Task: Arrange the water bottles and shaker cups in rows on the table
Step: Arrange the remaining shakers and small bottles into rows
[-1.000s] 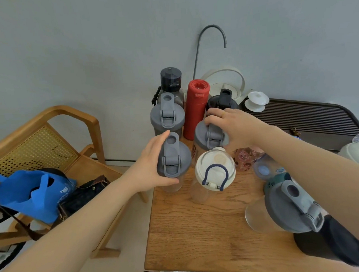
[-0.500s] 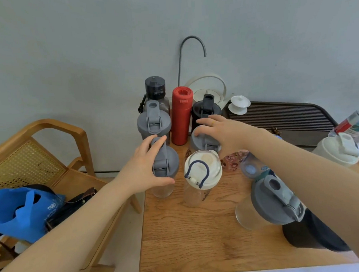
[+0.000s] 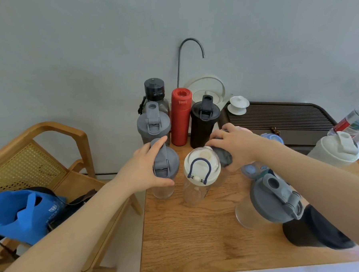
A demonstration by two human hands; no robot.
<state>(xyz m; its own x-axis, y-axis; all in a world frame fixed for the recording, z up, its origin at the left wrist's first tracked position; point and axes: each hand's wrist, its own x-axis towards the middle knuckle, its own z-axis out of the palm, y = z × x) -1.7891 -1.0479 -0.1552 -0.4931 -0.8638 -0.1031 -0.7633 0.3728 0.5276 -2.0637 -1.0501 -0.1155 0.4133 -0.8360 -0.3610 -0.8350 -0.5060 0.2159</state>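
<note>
My left hand [image 3: 144, 168] grips the grey lid of a clear shaker cup [image 3: 166, 172] at the table's left edge. My right hand [image 3: 235, 145] grips the lid of another grey-lidded shaker [image 3: 222, 157], mostly hidden under the hand. Between them stands a clear bottle with a white lid and blue loop [image 3: 201, 170]. Behind, in a row near the wall, stand a grey-lidded shaker [image 3: 153, 124], a red bottle [image 3: 181, 115] and a black shaker [image 3: 203, 120], with a dark-capped bottle [image 3: 154, 90] behind them. A large grey-lidded shaker [image 3: 269, 199] stands at the right.
The wooden table [image 3: 200, 238] stands against a grey wall. At its right stand a black cup [image 3: 312, 230], a white-lidded shaker [image 3: 335, 150] and small blue-lidded bottles [image 3: 272, 137]. A slatted tea tray [image 3: 281, 118], kettle and faucet lie behind. A wooden chair [image 3: 50, 155] holds a blue bag [image 3: 22, 212].
My right hand has drawn its grey-lidded shaker toward me and to the right, away from the black shaker, beside the white-lidded bottle. My left hand keeps its grip. The view shifted.
</note>
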